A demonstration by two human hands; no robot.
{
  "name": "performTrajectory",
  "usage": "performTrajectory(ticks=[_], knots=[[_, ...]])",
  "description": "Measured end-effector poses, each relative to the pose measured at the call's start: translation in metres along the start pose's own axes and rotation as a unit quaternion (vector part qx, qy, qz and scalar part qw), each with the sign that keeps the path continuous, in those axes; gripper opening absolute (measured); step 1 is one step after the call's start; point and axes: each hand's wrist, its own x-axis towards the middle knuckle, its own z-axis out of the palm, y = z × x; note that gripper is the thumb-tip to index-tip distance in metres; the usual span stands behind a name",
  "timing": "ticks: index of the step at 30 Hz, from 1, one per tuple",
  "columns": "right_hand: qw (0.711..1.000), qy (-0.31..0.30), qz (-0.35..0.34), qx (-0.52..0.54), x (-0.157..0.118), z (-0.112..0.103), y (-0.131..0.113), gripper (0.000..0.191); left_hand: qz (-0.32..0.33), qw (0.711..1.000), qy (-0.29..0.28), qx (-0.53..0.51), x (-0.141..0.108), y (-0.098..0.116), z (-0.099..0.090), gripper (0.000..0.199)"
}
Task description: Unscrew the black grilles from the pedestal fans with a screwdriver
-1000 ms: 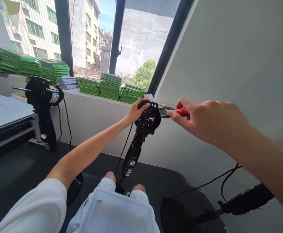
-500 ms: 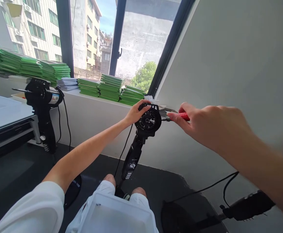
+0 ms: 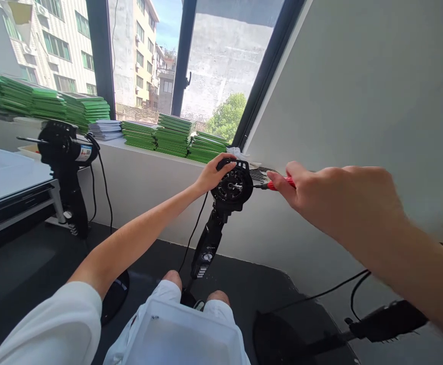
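Observation:
A black fan motor housing [image 3: 232, 195] tops a stand with a dial control panel [image 3: 206, 257], in front of the window wall. My left hand [image 3: 214, 175] grips the housing's upper left rim, thumb toward the front and fingers over the top. In my right hand [image 3: 320, 195] is a red-handled screwdriver [image 3: 270, 186], held between thumb and fingers. It points left, and its dark shaft reaches the right side of the housing. Whether the tip sits in a screw is too small to tell. A white plastic tray [image 3: 183, 334] rests on my lap.
Another fan stand with a bare motor [image 3: 63, 147] is at the left beside a table [image 3: 15, 187]. A third dark stand [image 3: 390, 322] lies low at the right, its cable on the floor. Stacks of green-edged panels [image 3: 172, 138] line the windowsill.
My right thumb has shifted back along the screwdriver, and more of its red handle shows. My left hand still holds the housing. The view has barely shifted.

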Motion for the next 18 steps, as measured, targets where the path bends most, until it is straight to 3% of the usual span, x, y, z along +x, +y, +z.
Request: performTrajectory(ticks=[5,9,12,14,18], knots=[[0.997,0.008,-0.029,0.064,-0.0030,0.0023,-0.0006,0.056,0.007,1.000,-0.002,-0.003,-0.0009,0.0004,0.0013,0.021],[0.999,0.027,0.031,0.026,-0.0053,0.0040,-0.0012,0.069,-0.001,1.000,0.002,-0.001,-0.0019,0.0017,0.0019,0.019],[0.995,0.008,-0.030,0.092,-0.0063,0.0072,-0.0022,0.052,0.001,1.000,0.005,-0.002,-0.0022,0.0023,0.0018,0.019],[0.994,0.015,-0.046,0.102,-0.0073,0.0077,-0.0045,0.051,0.005,1.000,0.008,-0.002,-0.0019,0.0022,0.0019,0.019],[0.998,0.032,0.036,0.048,-0.0084,0.0044,-0.0071,0.066,0.000,1.000,0.012,0.004,-0.0010,0.0019,0.0022,0.020]])
